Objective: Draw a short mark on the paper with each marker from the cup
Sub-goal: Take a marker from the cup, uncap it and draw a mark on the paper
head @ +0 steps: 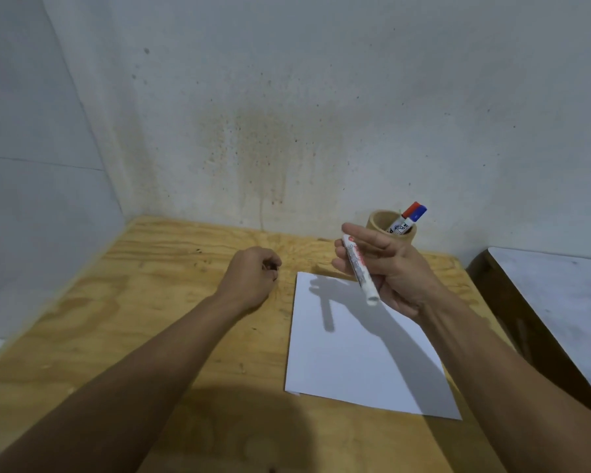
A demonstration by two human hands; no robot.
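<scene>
- Right hand (394,268) raised above the far edge of the paper (362,349), palm turned inward, grip clamped on a white marker (359,270).
- Marker slants across the fingers; its upper end shows red, its lower end points down toward the sheet but hangs clear of it. Whether the lower end is capped, cannot tell; it is blurred.
- Shadow of hand and marker falls on the upper part of the paper.
- Paper lies flat on the plywood tabletop (144,322), right of centre, no marks visible on it.
- Left hand (253,278) hovers low over the tabletop just left of the paper's far corner, grip curled together in a loose fist; nothing seen in it.
- Wooden cup (377,227) stands at the back of the tabletop near the wall, partly hidden behind the right hand.
- Two markers lean in the cup: one with a red cap (410,209), one with a blue cap (418,214), side by side, tilted right.
</scene>
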